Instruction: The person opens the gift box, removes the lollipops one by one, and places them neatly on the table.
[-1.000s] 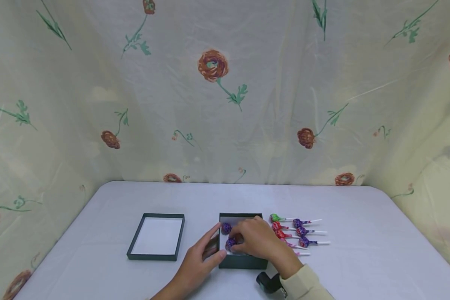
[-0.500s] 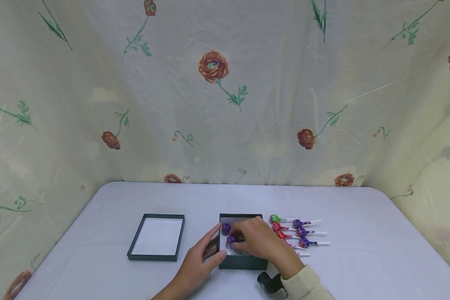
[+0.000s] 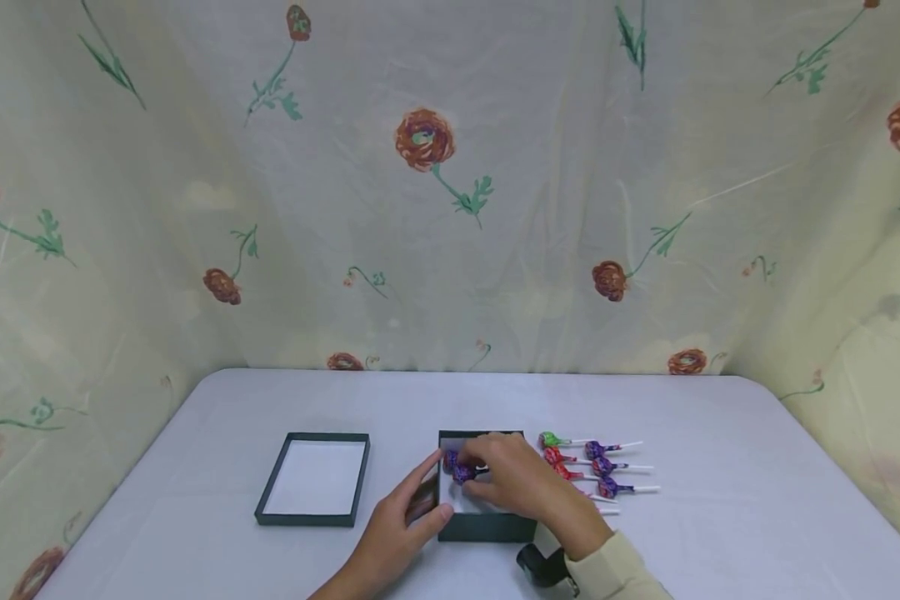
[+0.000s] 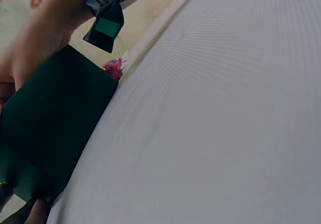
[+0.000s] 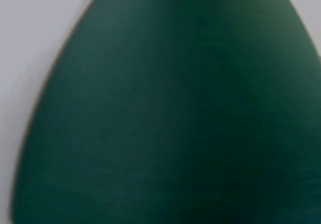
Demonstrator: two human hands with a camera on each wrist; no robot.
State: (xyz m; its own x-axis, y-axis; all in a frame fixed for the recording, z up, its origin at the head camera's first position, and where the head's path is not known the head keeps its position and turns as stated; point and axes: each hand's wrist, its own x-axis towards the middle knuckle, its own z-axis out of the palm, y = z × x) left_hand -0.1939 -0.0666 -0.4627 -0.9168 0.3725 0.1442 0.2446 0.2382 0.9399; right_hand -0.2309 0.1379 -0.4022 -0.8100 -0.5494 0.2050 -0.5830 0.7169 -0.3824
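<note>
A dark green box [image 3: 487, 527] with a white inside stands on the table. My right hand [image 3: 517, 479] reaches over its near wall and pinches a purple-wrapped lollipop [image 3: 462, 474] inside, its stick mostly hidden by the fingers. Just beyond lies another purple lollipop [image 3: 450, 460], partly covered by the first. Against the box's near left corner rests my left hand [image 3: 393, 529], index finger and thumb straight along its walls. In the left wrist view its fingertips [image 4: 37, 211] touch the green box [image 4: 55, 118]. Only the green box wall [image 5: 165, 108] fills the right wrist view.
To the left lies the box's lid [image 3: 304, 520], white inside up. Right of the box are lollipops in rows: a green one [image 3: 547, 439], red ones [image 3: 558, 456] and several purple ones [image 3: 603, 467]. A black wrist camera [image 3: 543, 568] sits under the right wrist.
My right hand has moved the purple lollipop a little away from me inside the box, up against the other one. The left hand stays at the box corner. The head view has tilted slightly up.
</note>
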